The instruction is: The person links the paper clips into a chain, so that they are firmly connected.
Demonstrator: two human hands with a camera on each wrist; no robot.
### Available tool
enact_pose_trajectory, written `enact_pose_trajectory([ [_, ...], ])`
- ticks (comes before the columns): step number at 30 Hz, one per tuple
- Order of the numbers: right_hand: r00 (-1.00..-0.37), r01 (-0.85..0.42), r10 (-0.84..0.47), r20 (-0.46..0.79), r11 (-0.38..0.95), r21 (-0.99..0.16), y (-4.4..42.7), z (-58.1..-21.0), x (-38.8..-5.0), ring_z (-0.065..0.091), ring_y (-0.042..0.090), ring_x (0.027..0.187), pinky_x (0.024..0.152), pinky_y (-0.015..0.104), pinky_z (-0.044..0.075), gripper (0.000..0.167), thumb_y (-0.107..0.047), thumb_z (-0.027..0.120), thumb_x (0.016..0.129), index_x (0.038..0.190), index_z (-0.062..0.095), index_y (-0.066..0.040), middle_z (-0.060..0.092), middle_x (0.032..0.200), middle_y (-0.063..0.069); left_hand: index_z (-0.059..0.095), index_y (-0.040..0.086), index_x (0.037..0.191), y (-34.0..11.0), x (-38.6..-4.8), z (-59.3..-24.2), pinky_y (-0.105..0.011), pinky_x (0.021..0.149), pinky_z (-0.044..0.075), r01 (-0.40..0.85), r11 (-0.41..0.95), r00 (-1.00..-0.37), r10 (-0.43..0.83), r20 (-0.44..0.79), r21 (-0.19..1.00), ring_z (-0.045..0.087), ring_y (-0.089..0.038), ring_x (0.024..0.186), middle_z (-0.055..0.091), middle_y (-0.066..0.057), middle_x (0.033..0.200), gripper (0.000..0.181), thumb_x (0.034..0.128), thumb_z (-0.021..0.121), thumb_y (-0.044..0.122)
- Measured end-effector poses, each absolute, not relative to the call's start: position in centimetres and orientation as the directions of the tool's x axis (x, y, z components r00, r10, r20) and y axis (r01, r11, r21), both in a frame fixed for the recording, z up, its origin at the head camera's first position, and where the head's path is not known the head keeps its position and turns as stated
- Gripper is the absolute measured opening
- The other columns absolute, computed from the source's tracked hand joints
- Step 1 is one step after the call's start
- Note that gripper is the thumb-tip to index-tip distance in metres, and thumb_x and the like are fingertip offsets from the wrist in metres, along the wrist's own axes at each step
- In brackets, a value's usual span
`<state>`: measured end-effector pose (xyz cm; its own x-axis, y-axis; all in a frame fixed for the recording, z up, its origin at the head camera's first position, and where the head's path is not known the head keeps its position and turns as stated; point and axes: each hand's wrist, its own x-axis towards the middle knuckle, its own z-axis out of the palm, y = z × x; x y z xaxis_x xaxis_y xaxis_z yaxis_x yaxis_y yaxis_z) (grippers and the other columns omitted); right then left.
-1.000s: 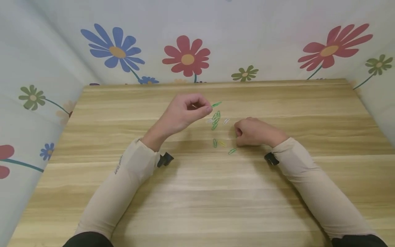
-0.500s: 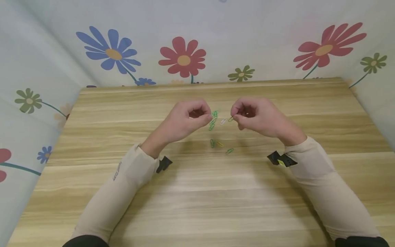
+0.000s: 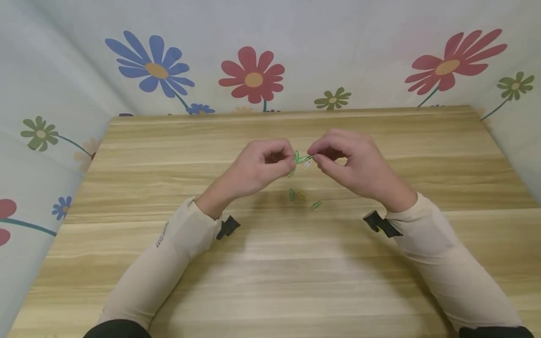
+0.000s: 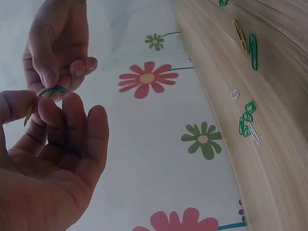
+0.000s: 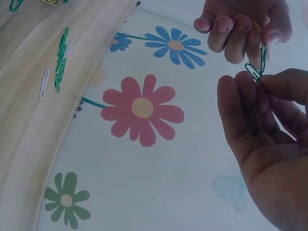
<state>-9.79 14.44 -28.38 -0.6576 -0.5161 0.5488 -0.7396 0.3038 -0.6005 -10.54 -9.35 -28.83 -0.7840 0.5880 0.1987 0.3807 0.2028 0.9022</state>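
My left hand (image 3: 261, 168) pinches a green paperclip (image 5: 263, 57) between thumb and forefinger; a bit of a yellow clip (image 4: 28, 116) shows at the same fingertips in the left wrist view. Facing it, my right hand (image 3: 359, 164) pinches another green paperclip (image 5: 252, 71). The two green clips meet between the hands; whether they are linked I cannot tell. Both hands are raised above the table. Below them lie several green clips (image 4: 247, 115) in a small group, with a white clip (image 4: 235, 94) beside it and another white clip (image 4: 254, 134) against it.
Nearer the front on the wooden table (image 3: 270, 281) lie a green clip (image 3: 291, 195), a yellow clip (image 3: 301, 195) and another green clip (image 3: 316, 205). A white cloth with printed flowers (image 3: 372, 56) stands behind the table's far edge.
My right hand has risen from the tabletop with a green clip and moved left, bringing it against the clip in my left hand. The left hand has lowered slightly toward the group.
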Motion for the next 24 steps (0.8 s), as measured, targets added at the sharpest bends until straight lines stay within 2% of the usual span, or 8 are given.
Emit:
enact_pose_trajectory([
  [6, -0.659, -0.741, -0.514, 0.55, 0.317, -0.592, 14.4, -28.2, -9.6, 0.062, 0.01, 0.076, 0.071, 0.021, 0.055, 0.019, 0.015, 0.069, 0.085, 0.097, 0.072, 0.0, 0.067, 0.091, 0.001, 0.062, 0.011, 0.084, -9.4, -10.5, -28.8, -0.033, 0.062, 0.042, 0.373, 0.235, -0.798, 0.574, 0.181, 0.898, 0.052, -0.019, 0.07, 0.058, -0.004, 0.077, 0.01, 0.0932, 0.059, 0.012],
  [12, -0.605, -0.795, -0.538, 0.588, 0.355, -0.493, 13.9, -28.4, -9.4, 0.061, 0.009, 0.075, 0.07, 0.018, 0.052, 0.018, 0.014, 0.07, 0.085, 0.097, 0.07, 0.0, 0.065, 0.087, 0.003, 0.062, 0.009, 0.082, -9.2, -10.7, -29.1, -0.032, 0.061, 0.041, 0.383, 0.175, -0.778, 0.591, 0.214, 0.907, 0.05, -0.021, 0.069, 0.057, -0.005, 0.076, 0.011, 0.0925, 0.058, 0.009],
  [18, -0.545, -0.838, -0.58, 0.606, 0.402, -0.369, 13.3, -28.9, -9.2, 0.059, 0.014, 0.073, 0.062, 0.031, 0.052, 0.018, 0.015, 0.069, 0.084, 0.096, 0.066, 0.002, 0.061, 0.085, 0.007, 0.064, 0.004, 0.085, -8.8, -10.6, -29.4, -0.039, 0.079, 0.054, 0.3, 0.078, -0.782, 0.591, 0.199, 0.951, 0.062, -0.026, 0.08, 0.062, -0.01, 0.083, 0.014, 0.0954, 0.056, 0.008],
  [24, -0.565, -0.823, -0.607, 0.559, 0.459, -0.334, 12.9, -29.0, -8.9, 0.053, 0.017, 0.073, 0.061, 0.032, 0.048, 0.022, 0.014, 0.063, 0.087, 0.105, 0.064, 0.001, 0.061, 0.087, 0.007, 0.064, 0.001, 0.086, -8.6, -10.6, -29.8, -0.043, 0.088, 0.054, 0.227, -0.003, -0.779, 0.599, 0.184, 0.974, 0.065, -0.035, 0.088, 0.063, -0.012, 0.087, 0.015, 0.0981, 0.056, 0.005],
])
